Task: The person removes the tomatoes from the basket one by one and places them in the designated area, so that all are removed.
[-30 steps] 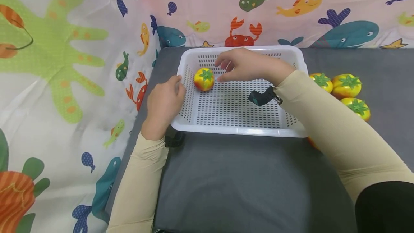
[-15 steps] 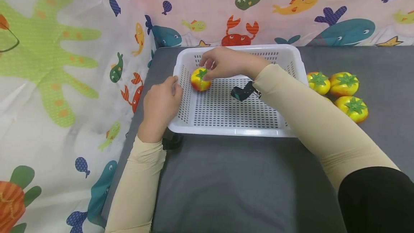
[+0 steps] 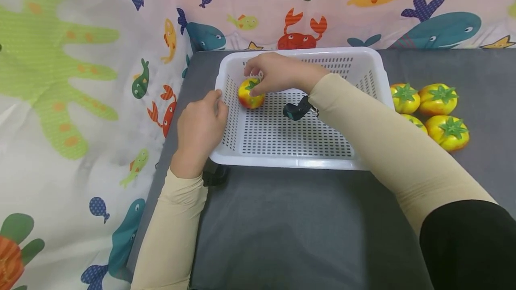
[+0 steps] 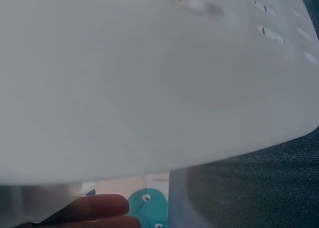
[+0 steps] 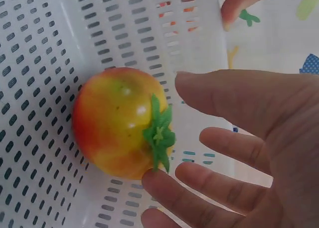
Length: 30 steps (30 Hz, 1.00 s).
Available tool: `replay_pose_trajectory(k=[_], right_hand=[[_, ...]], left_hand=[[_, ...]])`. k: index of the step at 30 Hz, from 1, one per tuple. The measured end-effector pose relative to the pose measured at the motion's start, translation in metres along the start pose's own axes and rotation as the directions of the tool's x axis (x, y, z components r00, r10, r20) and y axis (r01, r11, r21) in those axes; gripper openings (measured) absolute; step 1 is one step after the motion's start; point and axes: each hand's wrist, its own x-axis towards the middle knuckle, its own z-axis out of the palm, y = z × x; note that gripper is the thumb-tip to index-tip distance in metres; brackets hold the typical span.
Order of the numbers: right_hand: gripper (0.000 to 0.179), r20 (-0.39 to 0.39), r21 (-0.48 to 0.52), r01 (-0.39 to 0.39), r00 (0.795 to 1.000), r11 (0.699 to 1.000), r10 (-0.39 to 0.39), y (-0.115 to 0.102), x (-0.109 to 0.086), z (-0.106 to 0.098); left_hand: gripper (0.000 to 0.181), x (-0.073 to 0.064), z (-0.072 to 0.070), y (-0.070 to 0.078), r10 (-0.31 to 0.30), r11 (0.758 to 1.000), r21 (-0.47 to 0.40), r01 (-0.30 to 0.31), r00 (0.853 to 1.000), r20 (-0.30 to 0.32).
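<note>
A yellow-and-red toy tomato [image 3: 247, 97] with green leaves sits at the left end of the white plastic basket [image 3: 258, 161]. My right hand [image 3: 278, 73] reaches over it from the right. Thumb and fingers [image 5: 219, 96] are spread apart in the right wrist view; one fingertip is beside or lightly against the leaves [image 5: 160, 133], and nothing is gripped. At the basket's left side my left hand [image 3: 201, 124] holds the rim, thumb over it and fingers outside. The left wrist view is mostly filled by the basket wall [image 4: 124, 98], with two fingers [image 4: 99, 208] below its edge.
Several more toy tomatoes [image 3: 438, 98] are grouped on the dark grey table [image 3: 290, 227] just right of the basket. A curtain [image 3: 242, 3] printed with sea animals stands behind and on the left. The right forearm [image 3: 371, 133] crosses over the basket's right part.
My right hand has moved left across the basket to the tomato and now hovers at its top. The left hand stays at the rim. The head view has shifted slightly.
</note>
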Motion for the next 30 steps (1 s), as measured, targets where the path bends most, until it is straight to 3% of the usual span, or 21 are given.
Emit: replay_pose_trajectory(k=[15,30], right_hand=[[0.085,-0.033,-0.138,-0.048,0.998,0.989,0.044,0.001,0.002,0.012],[0.078,-0.040,-0.145,-0.040,0.999,0.989,0.035,0.003,0.007,0.027]], left_hand=[[0.046,0.002,0.000,0.001,0.008,1.000,-0.013,-0.008,1.000,-0.011],[0.046,0.000,0.002,-0.001,-0.004,1.000,-0.018,0.004,1.000,-0.009]])
